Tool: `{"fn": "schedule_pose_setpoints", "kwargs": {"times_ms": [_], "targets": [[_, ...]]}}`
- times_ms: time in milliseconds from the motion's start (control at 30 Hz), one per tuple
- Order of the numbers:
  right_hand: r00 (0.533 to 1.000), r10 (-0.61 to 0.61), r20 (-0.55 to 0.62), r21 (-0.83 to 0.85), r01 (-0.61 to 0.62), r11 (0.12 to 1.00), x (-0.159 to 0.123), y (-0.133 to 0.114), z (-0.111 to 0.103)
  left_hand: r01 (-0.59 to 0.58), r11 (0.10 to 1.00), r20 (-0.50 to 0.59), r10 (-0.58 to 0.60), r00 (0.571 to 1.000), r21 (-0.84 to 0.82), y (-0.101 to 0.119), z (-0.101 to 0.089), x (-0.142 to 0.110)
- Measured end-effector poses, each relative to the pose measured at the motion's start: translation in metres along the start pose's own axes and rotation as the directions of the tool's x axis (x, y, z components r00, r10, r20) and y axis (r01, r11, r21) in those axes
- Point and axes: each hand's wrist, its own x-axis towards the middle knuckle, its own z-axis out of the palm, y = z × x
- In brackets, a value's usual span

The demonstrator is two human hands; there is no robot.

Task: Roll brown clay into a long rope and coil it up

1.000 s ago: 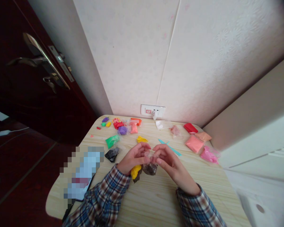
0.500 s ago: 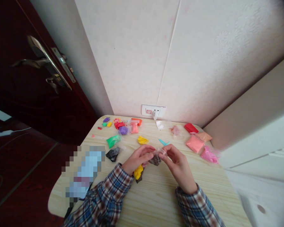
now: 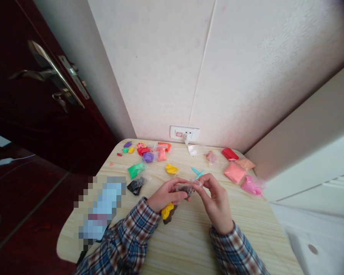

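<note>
Between both hands, above the middle of the table, is a small clear plastic bag (image 3: pixel 186 188) with dark brown clay in it. My left hand (image 3: pixel 169 194) is closed around the bag's lower part. The fingertips of my right hand (image 3: pixel 216 200) pinch its clear upper edge. Just below my left hand, a crumpled yellow piece of clay (image 3: pixel 167 211) and a dark brown piece (image 3: pixel 169 217) lie together, partly covered by the hand. A turquoise plastic tool (image 3: pixel 197 172) rests on the table right behind the bag.
Bags of green (image 3: pixel 136 170), black (image 3: pixel 135 186) and purple clay (image 3: pixel 148 157) lie left on the wooden table (image 3: pixel 183 248). Salmon (image 3: pixel 235 172) and pink bags (image 3: pixel 251 185) sit at the right. A blurred pale-blue item (image 3: pixel 106 206) is at the left edge. A wall socket (image 3: pixel 184 133) is behind.
My left hand has shifted its hold so its fingers cover more of the brown bag, which now lies more sideways. My right fingers still pinch the top. The view has shifted slightly.
</note>
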Motion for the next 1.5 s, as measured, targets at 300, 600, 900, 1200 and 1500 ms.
{"fn": "schedule_pose_setpoints", "kwargs": {"times_ms": [300,600,900,1200,1500], "targets": [[0.996,0.079,0.038,0.287,-0.087,0.954,0.000,0.004,0.002,-0.011,0.999,-0.071,0.014,0.997,0.043,0.008,-0.001,-0.003],[1.000,0.007,0.025,0.023,-0.008,1.000,0.000,0.005,0.001,-0.072,0.988,0.061,0.064,0.996,0.135,0.003,0.001,-0.002],[0.999,0.041,0.008,0.123,-0.042,0.992,-0.005,0.004,0.001,-0.046,0.995,0.232,0.023,0.972,0.093,0.005,0.002,-0.004],[0.985,0.108,0.137,0.303,-0.145,0.942,0.004,0.003,-0.006,-0.023,0.961,0.216,-0.038,0.976,0.276,0.013,-0.003,-0.008],[0.985,0.076,-0.156,-0.006,-0.078,0.997,0.010,0.017,-0.020,-0.045,0.995,0.003,0.046,0.999,-0.087,0.013,-0.004,-0.004]]}}
